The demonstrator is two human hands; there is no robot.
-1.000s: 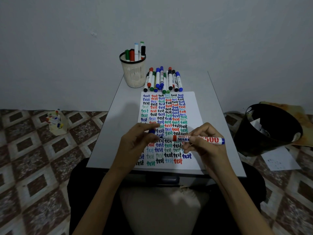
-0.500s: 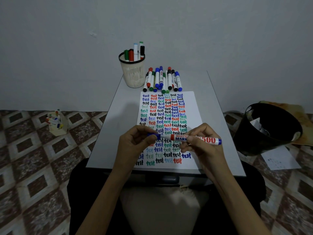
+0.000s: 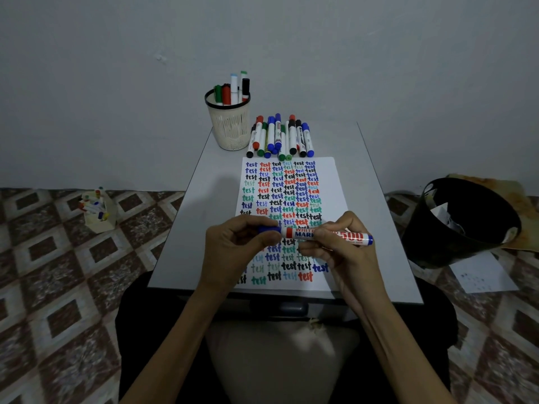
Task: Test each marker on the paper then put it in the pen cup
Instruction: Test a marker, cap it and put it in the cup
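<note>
A blue whiteboard marker (image 3: 323,235) lies level between my two hands above the lower part of the paper (image 3: 335,182), a white sheet covered with rows of the word "test" in several colours. My right hand (image 3: 341,252) grips the marker's barrel. My left hand (image 3: 236,246) pinches the blue cap (image 3: 269,229), which sits on the marker's left end. Several more markers (image 3: 280,138) lie in a row beyond the paper. The pen cup (image 3: 230,126), a cream mesh cup with a black rim, stands to their left and holds several markers.
The small grey table (image 3: 204,199) stands against a pale wall. A black waste bin (image 3: 463,223) sits on the tiled floor at the right, with a sheet of paper (image 3: 484,272) beside it. A small holder with coloured pens (image 3: 96,208) stands on the floor at the left.
The cap in my left hand and the marker in my right hand have come together: the tip was bare a second ago, and now the cap covers it.
</note>
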